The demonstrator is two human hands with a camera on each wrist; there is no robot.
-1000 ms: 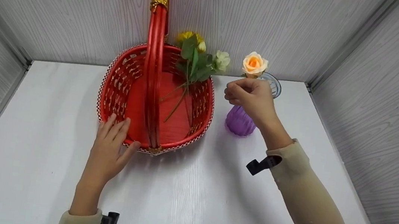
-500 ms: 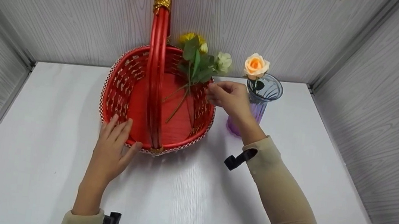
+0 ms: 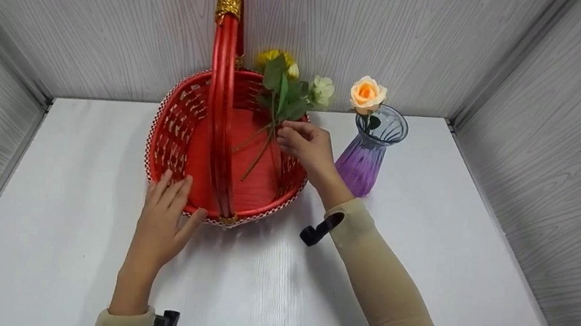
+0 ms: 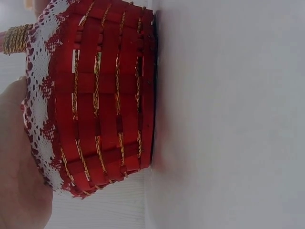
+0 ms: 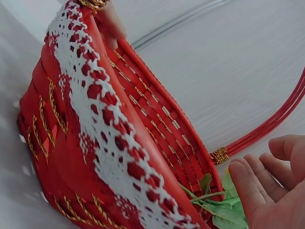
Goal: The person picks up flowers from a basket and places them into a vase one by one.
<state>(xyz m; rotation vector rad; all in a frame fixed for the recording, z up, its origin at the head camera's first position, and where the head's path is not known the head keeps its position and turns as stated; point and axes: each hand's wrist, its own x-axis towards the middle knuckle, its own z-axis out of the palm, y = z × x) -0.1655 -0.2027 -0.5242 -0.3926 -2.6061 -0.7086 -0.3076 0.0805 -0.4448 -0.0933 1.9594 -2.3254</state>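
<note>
A red woven basket (image 3: 274, 209) with a tall handle and lace-trimmed edge stands on the table. My left hand (image 3: 160, 227) rests at its near left rim with the fingers straight; the left wrist view shows that hand (image 4: 19, 157) beside the lace. Over the basket's right side is my right hand (image 3: 310, 146), fingers loosely bent and holding nothing. Just left of its fingertips lie green flower stems (image 3: 256, 160), which lead up to leaves (image 3: 291, 109), a yellow flower (image 3: 275, 57) and a pale greenish-white flower (image 3: 322, 91) at the back right rim.
To the right of the basket stands a ribbed glass vase (image 3: 360, 165), blue above and purple below. A peach rose (image 3: 368, 95) stands in it, its bloom above the mouth. Pale wood-grain panels (image 3: 424, 47) close in the white table (image 3: 231, 298) at the back and sides.
My right hand has moved left from in front of the vase to the flower stems over the basket, uncovering the vase. My left hand stays at the rim.
</note>
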